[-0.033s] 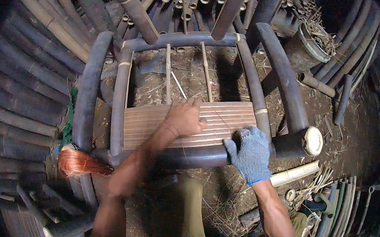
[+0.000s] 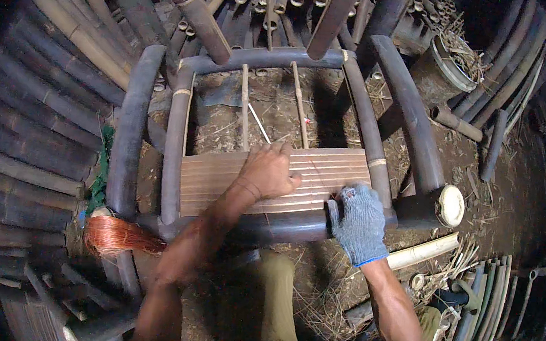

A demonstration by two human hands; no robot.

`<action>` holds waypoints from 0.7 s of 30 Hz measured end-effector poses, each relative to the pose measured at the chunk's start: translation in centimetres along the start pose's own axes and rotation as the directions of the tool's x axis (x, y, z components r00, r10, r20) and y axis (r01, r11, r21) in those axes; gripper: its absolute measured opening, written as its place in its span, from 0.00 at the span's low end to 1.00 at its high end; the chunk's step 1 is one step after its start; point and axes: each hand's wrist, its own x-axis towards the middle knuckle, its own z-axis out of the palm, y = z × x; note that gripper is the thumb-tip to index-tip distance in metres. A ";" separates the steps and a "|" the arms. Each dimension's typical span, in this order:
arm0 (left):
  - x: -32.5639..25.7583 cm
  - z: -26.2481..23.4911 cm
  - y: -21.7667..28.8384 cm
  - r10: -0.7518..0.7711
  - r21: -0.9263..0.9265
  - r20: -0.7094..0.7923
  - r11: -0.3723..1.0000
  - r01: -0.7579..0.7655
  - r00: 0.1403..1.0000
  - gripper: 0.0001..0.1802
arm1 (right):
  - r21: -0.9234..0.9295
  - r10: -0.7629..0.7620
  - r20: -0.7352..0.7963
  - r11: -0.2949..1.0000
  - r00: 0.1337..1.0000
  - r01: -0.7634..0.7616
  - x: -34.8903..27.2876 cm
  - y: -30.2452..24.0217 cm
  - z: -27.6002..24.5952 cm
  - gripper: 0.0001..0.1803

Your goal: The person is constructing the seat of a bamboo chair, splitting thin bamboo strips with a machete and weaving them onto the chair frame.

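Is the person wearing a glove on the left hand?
No, the left hand is bare and rests flat on the slatted bamboo seat, while only the right hand wears a grey knit glove.

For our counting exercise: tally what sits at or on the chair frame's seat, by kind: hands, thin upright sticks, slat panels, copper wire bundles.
Hands: 2, bare left hand and gloved right hand
Thin upright sticks: 2
Slat panel: 1
Copper wire bundle: 1
Total: 6

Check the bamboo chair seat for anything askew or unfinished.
The slat panel covers only the near part of the chair frame; behind it two thin cross sticks lie bare over open ground. The left hand presses the slats, the gloved right hand grips the front rail.
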 end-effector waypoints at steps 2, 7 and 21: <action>0.4 -1.7 1.2 -0.027 -0.006 0.180 1.000 0.028 0.983 0.46 | 0.212 0.053 0.047 0.975 0.997 -0.062 -0.2 -0.5 -0.9 0.18; 1.0 -4.2 1.7 -0.220 -0.061 0.230 0.969 0.239 0.948 0.43 | 0.592 -0.150 0.092 0.803 0.984 0.067 2.0 -3.9 -12.3 0.13; 8.2 3.8 -3.1 0.021 -0.809 0.015 0.588 0.000 1.000 0.20 | -0.133 -0.193 0.368 0.957 0.910 0.256 16.6 5.2 10.4 0.09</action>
